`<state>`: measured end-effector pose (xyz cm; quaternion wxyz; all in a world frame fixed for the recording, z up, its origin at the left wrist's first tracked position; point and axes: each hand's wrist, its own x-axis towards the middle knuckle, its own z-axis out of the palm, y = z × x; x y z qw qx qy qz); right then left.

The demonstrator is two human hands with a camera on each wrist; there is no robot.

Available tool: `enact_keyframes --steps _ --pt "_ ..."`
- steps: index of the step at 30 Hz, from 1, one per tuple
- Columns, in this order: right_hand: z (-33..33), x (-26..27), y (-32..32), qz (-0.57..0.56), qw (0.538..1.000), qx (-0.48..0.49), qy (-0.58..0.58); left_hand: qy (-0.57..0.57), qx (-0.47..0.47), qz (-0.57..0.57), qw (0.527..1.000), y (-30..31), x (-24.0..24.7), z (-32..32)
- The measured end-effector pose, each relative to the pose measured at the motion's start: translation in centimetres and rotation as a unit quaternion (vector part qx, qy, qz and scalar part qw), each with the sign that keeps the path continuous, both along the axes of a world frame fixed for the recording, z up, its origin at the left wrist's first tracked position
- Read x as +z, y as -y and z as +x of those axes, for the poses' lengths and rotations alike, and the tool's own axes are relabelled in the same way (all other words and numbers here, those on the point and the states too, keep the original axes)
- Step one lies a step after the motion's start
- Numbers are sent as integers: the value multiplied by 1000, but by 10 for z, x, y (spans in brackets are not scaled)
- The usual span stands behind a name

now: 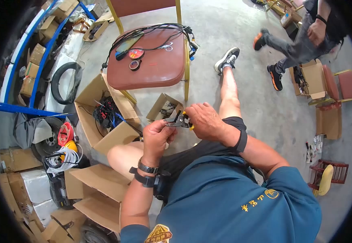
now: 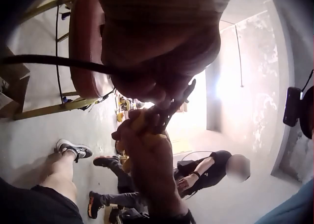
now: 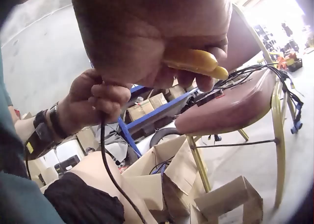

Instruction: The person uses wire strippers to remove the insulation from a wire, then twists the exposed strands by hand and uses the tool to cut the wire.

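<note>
While the person sits with bare knees over the concrete floor, both hands meet just above the lap, in front of a chair with a red-brown seat. The right hand grips a pair of pliers with yellow handles, its fingers curled round them and the thumb lying on top; the dark jaws point toward the left hand. The left-hand fingers are bunched together and pinch a thin black wire, which hangs down from the fist and trails across the thigh (the right wrist view shows this best). Whether the plier jaws are closed on the wire's end cannot be told, since the fingers hide that spot.

A bundle of black cables is looped on the chair seat, with a roll of tape beside it. An open cardboard box holding tangled black and red wiring stands on the floor to the left of the chair, and a smaller box lies just beyond the hands. A tyre leans near blue shelving on the left. Another person sits well apart, at the far right.
</note>
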<state>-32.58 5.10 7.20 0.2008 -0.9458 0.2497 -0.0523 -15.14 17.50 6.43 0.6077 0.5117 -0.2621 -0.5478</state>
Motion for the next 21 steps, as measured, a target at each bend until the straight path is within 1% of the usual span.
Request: enact_keyframes --steps 3,6,9,12,15,18,21 --pt "-1 -8 -7 58 992 -14 111 64 24 -4 998 3 -11 0" --pt "0 -6 -5 204 958 2 201 59 3 9 998 4 -9 8" --pt "2 7 -3 313 936 9 158 55 12 15 998 6 -5 7" --pt "4 11 0 355 923 22 149 50 0 15 999 6 -1 7" --pt "6 7 -2 348 926 23 142 67 -7 20 998 5 -1 7" --pt "8 6 -2 354 928 25 114 59 -7 32 998 1 -5 9" --pt "7 -3 -4 335 931 40 137 42 -5 33 999 -3 -12 10"
